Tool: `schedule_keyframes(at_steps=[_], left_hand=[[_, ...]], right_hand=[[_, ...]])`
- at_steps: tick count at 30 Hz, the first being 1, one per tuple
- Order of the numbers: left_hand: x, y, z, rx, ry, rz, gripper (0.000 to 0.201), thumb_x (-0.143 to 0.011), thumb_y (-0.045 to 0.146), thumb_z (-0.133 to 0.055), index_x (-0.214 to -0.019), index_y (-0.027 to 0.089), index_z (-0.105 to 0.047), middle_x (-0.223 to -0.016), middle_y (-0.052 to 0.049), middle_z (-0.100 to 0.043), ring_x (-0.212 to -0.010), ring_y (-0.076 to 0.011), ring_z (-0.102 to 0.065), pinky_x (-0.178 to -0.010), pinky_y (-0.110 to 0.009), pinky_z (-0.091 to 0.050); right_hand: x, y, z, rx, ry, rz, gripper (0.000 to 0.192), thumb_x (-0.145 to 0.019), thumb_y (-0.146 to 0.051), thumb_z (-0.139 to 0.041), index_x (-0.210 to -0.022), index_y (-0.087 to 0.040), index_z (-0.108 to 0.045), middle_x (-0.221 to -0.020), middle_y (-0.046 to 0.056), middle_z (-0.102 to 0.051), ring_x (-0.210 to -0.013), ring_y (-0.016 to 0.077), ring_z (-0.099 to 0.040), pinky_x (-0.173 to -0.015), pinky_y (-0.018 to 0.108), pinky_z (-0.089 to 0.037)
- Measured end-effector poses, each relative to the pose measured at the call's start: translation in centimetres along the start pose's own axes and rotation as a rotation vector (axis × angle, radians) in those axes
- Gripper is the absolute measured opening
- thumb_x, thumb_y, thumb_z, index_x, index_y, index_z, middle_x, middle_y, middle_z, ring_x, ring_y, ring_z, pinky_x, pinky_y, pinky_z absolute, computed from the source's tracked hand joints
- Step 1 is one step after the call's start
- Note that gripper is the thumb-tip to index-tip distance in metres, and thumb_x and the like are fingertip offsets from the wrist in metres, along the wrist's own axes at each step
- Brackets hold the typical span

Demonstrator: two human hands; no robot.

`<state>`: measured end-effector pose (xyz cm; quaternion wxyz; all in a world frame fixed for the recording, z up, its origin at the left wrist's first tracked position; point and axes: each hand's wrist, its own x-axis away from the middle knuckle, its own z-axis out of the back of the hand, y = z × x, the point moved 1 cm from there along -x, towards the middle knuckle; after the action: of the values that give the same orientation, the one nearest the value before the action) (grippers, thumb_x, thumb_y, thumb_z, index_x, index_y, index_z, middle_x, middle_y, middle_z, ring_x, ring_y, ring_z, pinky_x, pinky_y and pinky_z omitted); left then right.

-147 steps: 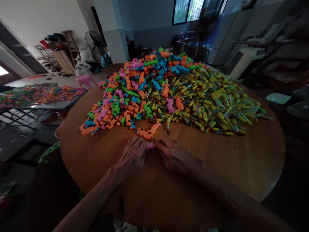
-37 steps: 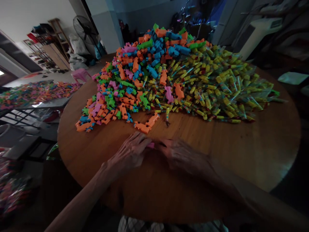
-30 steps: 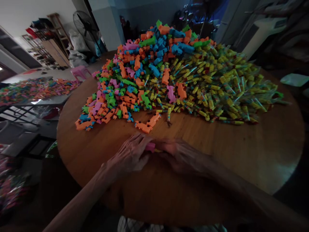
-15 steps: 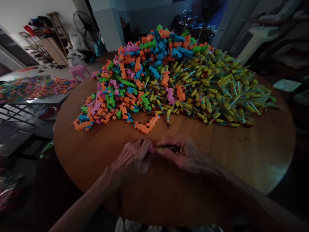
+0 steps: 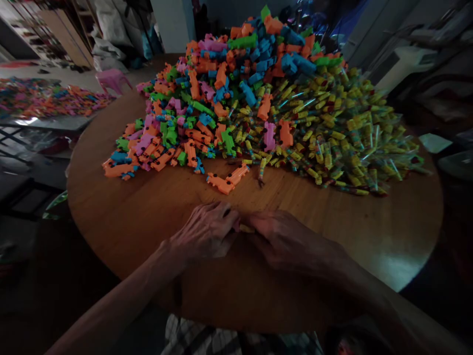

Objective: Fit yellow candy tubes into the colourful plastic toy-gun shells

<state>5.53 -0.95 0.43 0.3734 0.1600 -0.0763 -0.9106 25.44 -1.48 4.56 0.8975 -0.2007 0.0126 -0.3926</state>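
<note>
My left hand [image 5: 205,231] and right hand [image 5: 283,236] meet fingertip to fingertip, both closed on a small yellow piece [image 5: 246,229]. It lies crosswise between them, just nearer me than the orange toy part [image 5: 226,181].

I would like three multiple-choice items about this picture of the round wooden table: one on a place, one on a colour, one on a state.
1. Where do the left hand and the right hand meet?
A. on top of the heap
B. over the bare near part of the round wooden table
C. beside the pink plastic stool

2. What colour is the lone L-shaped plastic toy piece lying just beyond the hands?
A. orange
B. blue
C. green

3. How are the two hands?
A. flat and wide apart
B. one raised in the air
C. closed together around a small yellowish piece

Answers:
1 B, the hands are on bare wood in front of the heap.
2 A, that piece is orange.
3 C, the fingers meet around a small piece that is mostly hidden.
</note>
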Motion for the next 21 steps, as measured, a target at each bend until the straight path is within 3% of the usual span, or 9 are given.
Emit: schedule_keyframes(at_steps=[4,9,21], left_hand=[[0.0,0.0,0.0,-0.034,0.003,-0.021,0.008,-0.087,0.024,-0.062,-0.094,0.021,-0.058,-0.09,-0.004,-0.056,-0.075,-0.0217,-0.055,-0.062,-0.036,-0.037],[-0.1,-0.3,-0.2,-0.074,0.0,-0.081,0.007,-0.087,0.018,-0.059,-0.093,0.017,-0.059,-0.088,-0.005,-0.058,-0.074,-0.0211,-0.054,-0.062,-0.036,-0.036],[0.3,-0.6,0.0,-0.044,0.008,-0.194,0.012,-0.085,0.011,-0.059,-0.095,0.016,-0.057,-0.086,-0.004,-0.058,-0.078,-0.0214,-0.053,-0.066,-0.038,-0.041]], right_hand=[[-0.4,-0.4,-0.7,0.305,-0.097,0.016,0.026,-0.08,-0.014,-0.057,-0.105,-0.014,-0.063,-0.091,0.009,-0.07,-0.07,0.0219,-0.064,-0.054,0.032,-0.032],[-0.7,-0.2,-0.6,0.361,-0.143,0.102,0.033,-0.075,-0.013,-0.056,-0.107,-0.013,-0.063,-0.09,0.009,-0.069,-0.064,0.02,-0.06,-0.051,0.034,-0.023],[-0.8,-1.4,-0.2,0.209,-0.243,0.091,0.031,-0.075,-0.012,-0.059,-0.106,-0.01,-0.064,-0.094,0.013,-0.071,-0.082,0.0226,-0.064,-0.063,0.031,-0.04]])
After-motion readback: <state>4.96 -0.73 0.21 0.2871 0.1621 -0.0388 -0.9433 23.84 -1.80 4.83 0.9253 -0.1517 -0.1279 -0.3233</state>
